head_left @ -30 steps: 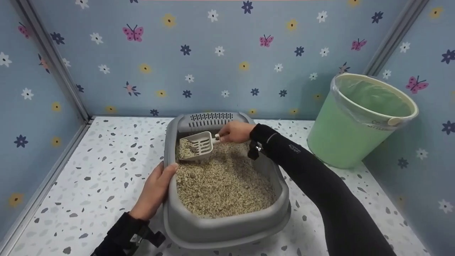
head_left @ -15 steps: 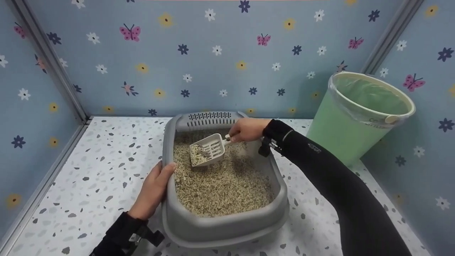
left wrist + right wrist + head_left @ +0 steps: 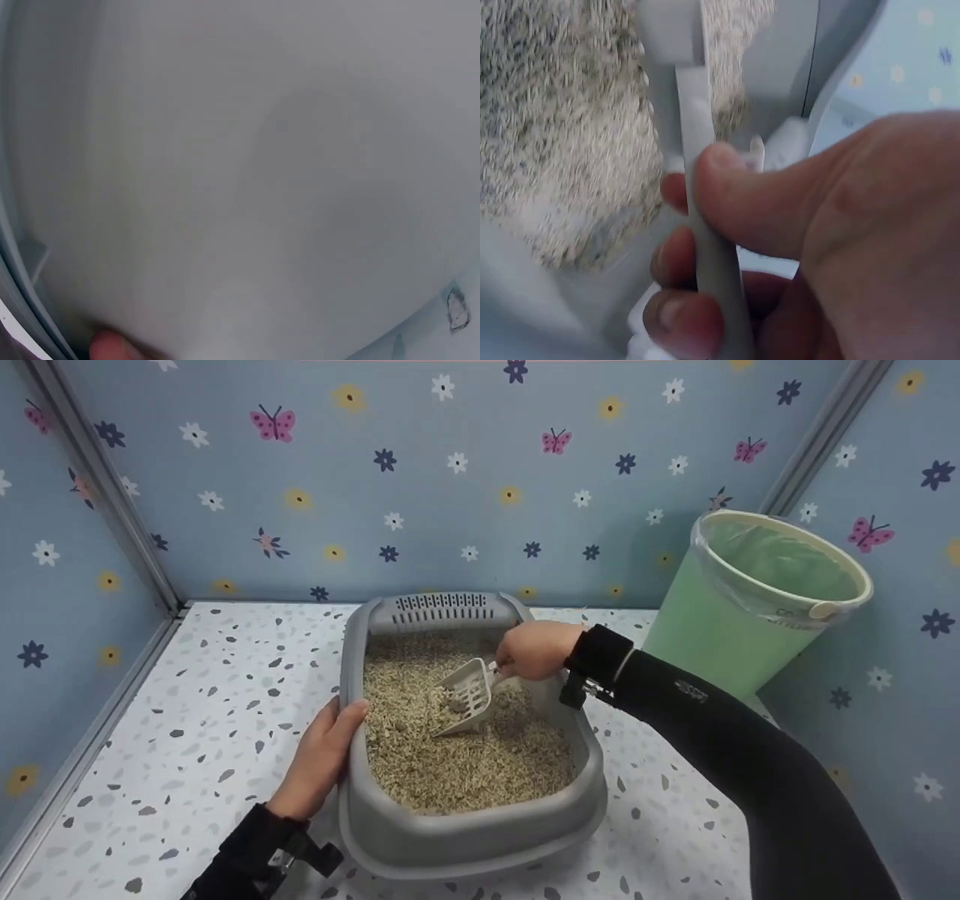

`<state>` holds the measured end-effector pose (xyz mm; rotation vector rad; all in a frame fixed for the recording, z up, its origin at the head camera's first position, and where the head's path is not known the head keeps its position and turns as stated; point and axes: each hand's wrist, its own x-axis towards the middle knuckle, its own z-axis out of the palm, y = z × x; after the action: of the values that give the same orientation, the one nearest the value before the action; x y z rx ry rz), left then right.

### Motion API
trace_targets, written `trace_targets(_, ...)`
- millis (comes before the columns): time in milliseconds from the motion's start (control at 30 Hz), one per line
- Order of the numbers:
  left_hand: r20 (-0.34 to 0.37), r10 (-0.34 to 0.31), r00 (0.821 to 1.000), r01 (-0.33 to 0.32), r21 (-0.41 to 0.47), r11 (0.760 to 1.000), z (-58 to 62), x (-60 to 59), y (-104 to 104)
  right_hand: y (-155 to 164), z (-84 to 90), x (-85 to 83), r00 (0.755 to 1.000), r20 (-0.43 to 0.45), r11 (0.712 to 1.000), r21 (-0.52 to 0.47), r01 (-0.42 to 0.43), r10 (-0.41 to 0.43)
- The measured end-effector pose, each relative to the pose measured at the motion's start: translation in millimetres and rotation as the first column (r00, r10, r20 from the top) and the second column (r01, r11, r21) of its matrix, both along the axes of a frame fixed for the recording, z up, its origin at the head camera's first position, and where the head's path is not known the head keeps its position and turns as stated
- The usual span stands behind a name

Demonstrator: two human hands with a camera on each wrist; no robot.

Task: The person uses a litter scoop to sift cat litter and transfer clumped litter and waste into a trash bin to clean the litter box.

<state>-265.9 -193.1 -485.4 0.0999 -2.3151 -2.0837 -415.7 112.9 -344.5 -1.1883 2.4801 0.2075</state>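
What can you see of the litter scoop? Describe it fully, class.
The litter scoop looks like pale, off-white plastic, with a slotted blade and a narrow flat handle. It tilts blade-down into the tan litter inside the grey litter tray, towards its far right. The right hand pinches the handle between thumb and fingers; a few granules lie on the blade.

Head looks down; wrists close, left perhaps against the litter tray (image 3: 465, 829).

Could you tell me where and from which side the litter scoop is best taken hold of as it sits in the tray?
By its narrow handle, from the tray's right side. The litter scoop lies tilted with its slotted blade down in the litter and its handle angled up toward the right wall of the litter tray. The right hand already pinches that handle between thumb and fingers, which looks a sound grip.
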Motion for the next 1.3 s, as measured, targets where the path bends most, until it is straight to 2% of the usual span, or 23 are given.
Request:
trace_targets(200, -0.008, -0.002, 1.000, 0.002, 0.009, 1.000, 0.5, 0.3, -1, -26, -4.0, 17.9, 0.997, -0.070, 0.998, 0.057, -0.012, 0.016)
trace_targets(300, -0.009, -0.002, 1.000, 0.003, 0.013, 1.000, 0.5, 0.1, 1, -35, -9.3, 22.0, 0.998, -0.057, 0.998, 0.051, -0.030, 0.033)
trace_targets(433, -0.008, -0.004, 1.000, 0.005, 0.015, 1.000, 1.5, -0.7, 1, -43, -21.6, 23.9, 0.998, 0.020, 0.999, 0.016, -0.052, 0.052)
trace_targets(567, 0.000, -0.005, 1.000, 0.005, 0.003, 1.000, 2.0, -0.5, 1, -48, -42.6, 23.1, 0.993, 0.112, 0.998, -0.060, -0.034, 0.041)
trace_targets(667, 0.005, -0.015, 1.000, 0.014, 0.001, 1.000, 1.2, 0.4, 0, -49, -60.2, 21.4, 0.985, 0.169, 0.990, -0.132, 0.039, -0.017)
trace_targets(767, 0.002, -0.024, 1.000, 0.024, 0.005, 1.000, 0.2, 1.1, -2, -48, -69.4, 18.5, 0.977, 0.206, 0.979, -0.179, 0.098, -0.060)
trace_targets(833, -0.002, -0.026, 1.000, 0.026, 0.004, 1.000, -0.4, 1.4, -3, -48, -70.3, 15.8, 0.971, 0.227, 0.971, -0.199, 0.128, -0.082)
trace_targets(1067, -0.009, -0.025, 1.000, 0.025, 0.017, 1.000, -1.2, 1.1, -3, -46, -67.0, 7.8, 0.975, 0.217, 0.972, -0.217, 0.089, -0.040)
trace_targets(1200, 0.005, -0.016, 1.000, 0.016, -0.006, 1.000, -0.5, 0.6, -2, -41, -60.1, 5.0, 0.974, 0.225, 0.968, -0.242, 0.060, -0.004)
trace_targets(1300, 0.003, -0.012, 1.000, 0.012, -0.012, 1.000, -0.2, -0.1, -2, -34, -51.9, 3.2, 0.969, 0.246, 0.961, -0.265, 0.073, -0.006)
